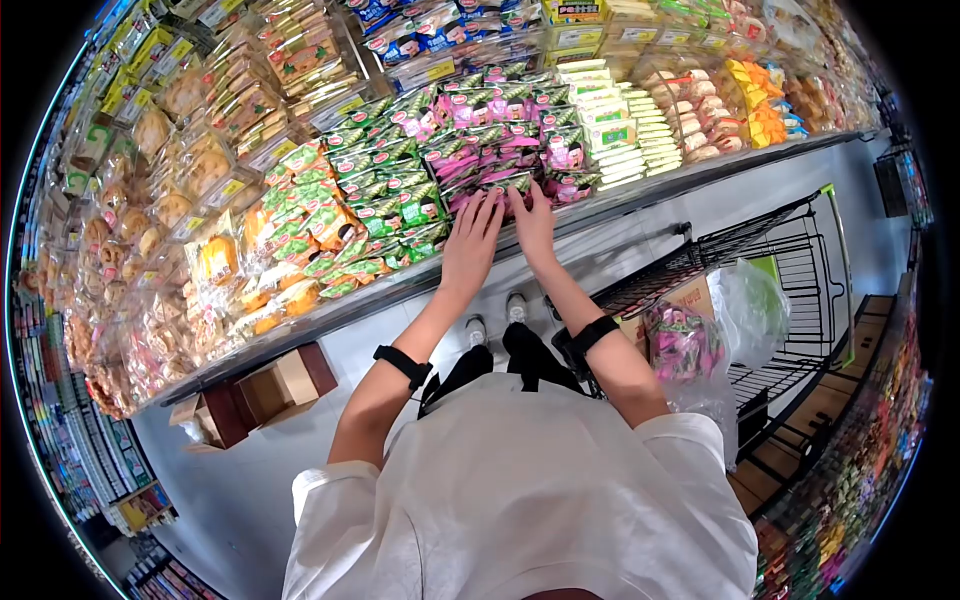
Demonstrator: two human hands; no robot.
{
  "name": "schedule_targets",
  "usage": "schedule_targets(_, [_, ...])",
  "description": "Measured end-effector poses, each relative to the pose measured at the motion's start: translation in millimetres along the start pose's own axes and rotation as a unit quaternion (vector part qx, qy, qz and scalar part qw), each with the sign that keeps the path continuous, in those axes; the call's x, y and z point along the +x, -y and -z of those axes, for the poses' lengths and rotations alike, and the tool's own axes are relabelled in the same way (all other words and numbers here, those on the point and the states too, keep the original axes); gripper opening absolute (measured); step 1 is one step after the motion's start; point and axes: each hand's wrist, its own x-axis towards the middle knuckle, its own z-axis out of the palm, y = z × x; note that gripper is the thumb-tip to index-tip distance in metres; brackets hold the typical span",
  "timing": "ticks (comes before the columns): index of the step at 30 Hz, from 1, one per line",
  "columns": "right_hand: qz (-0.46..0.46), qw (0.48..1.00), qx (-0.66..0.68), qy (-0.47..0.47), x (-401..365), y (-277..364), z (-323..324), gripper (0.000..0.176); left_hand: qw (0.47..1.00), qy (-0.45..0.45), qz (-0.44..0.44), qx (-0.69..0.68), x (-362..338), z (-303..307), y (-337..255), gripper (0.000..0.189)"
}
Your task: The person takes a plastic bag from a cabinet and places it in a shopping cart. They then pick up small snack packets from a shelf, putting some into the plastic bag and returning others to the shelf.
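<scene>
Both my hands rest on pink and green snack packets [485,150] near the front edge of the sloping display. My left hand [474,235] lies with its fingers slightly apart on the lower packets. Just to its right, my right hand [533,222] touches the same pile, its fingers bent and a gap between them. Neither hand is wrapped round a packet. Green packets [385,190] lie left of my hands, and white and green packets [605,120] lie to the right.
A black wire cart [800,255] at the right holds a clear bag of pink packets [685,340]. An open cardboard box [275,390] stands on the floor at lower left. The shelf's front rail [380,300] runs below the goods.
</scene>
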Motion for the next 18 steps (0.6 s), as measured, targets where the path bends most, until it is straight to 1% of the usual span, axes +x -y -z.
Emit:
schedule_targets(1, [-0.041, 0.998, 0.043, 0.017, -4.2, 6.0, 0.8, 0.052, 1.000, -0.008, 0.001, -0.013, -1.1, -0.1, 0.8, 0.053])
schedule_targets(3, [-0.014, 0.977, 0.209, 0.025, 1.1, -30.6, -5.8, 0.048, 0.999, -0.024, 0.003, -0.038, -0.5, 0.9, 1.1, 0.053])
schedule_targets(4, [0.000, 0.956, 0.290, 0.028, 1.3, -35.3, -6.5, 0.046, 0.999, -0.029, 0.005, -0.036, 2.4, 6.0, -0.7, 0.053])
schedule_targets(7, [0.005, 0.950, 0.312, -0.028, 2.1, -44.8, -7.2, 0.044, 0.998, -0.042, 0.025, -0.040, 11.4, 14.4, -7.1, 0.052])
schedule_targets(8, [-0.035, 0.954, 0.296, -0.030, 3.0, -34.1, -4.8, 0.046, 0.997, -0.045, 0.039, -0.047, 15.3, 12.3, -7.6, 0.052])
schedule_targets(9, [-0.072, 0.953, 0.294, -0.003, 4.6, -23.5, 0.9, 0.045, 0.996, -0.047, 0.054, -0.054, 18.7, 10.3, -7.7, 0.052])
schedule_targets(11, [-0.143, 0.945, 0.290, 0.050, 6.4, 10.1, 15.3, 0.045, 0.997, -0.049, 0.044, -0.030, 18.0, 1.7, -4.7, 0.052])
schedule_targets(12, [-0.089, 0.942, 0.319, 0.049, 8.5, -4.0, 13.2, 0.045, 0.998, -0.045, 0.035, -0.021, 16.1, -1.9, -1.3, 0.051])
schedule_targets(13, [-0.050, 0.945, 0.321, 0.049, 7.4, -7.2, 12.1, 0.045, 0.999, -0.041, 0.027, -0.011, 15.8, -2.8, 1.9, 0.050])
schedule_targets(14, [-0.012, 0.945, 0.322, 0.050, 3.7, -11.2, 11.2, 0.046, 0.998, -0.060, 0.015, 0.002, 13.6, -4.1, 3.2, 0.049])
schedule_targets(15, [0.024, 0.945, 0.322, 0.051, 0.8, -15.7, 10.0, 0.046, 0.998, -0.054, 0.016, 0.003, 10.9, -6.2, 4.1, 0.048])
schedule_targets(16, [0.042, 0.943, 0.326, 0.053, -1.0, -15.6, 8.2, 0.047, 0.999, -0.046, 0.018, 0.003, 8.8, -5.6, 3.5, 0.047])
schedule_targets(17, [0.059, 0.952, 0.295, 0.061, -2.0, -15.0, 5.9, 0.046, 0.999, -0.039, 0.019, 0.004, 7.9, -5.2, 3.5, 0.046])
schedule_targets(18, [0.076, 0.959, 0.265, 0.069, -2.2, -13.9, 3.2, 0.045, 0.998, -0.052, 0.026, -0.007, 6.8, -7.1, 3.9, 0.046])
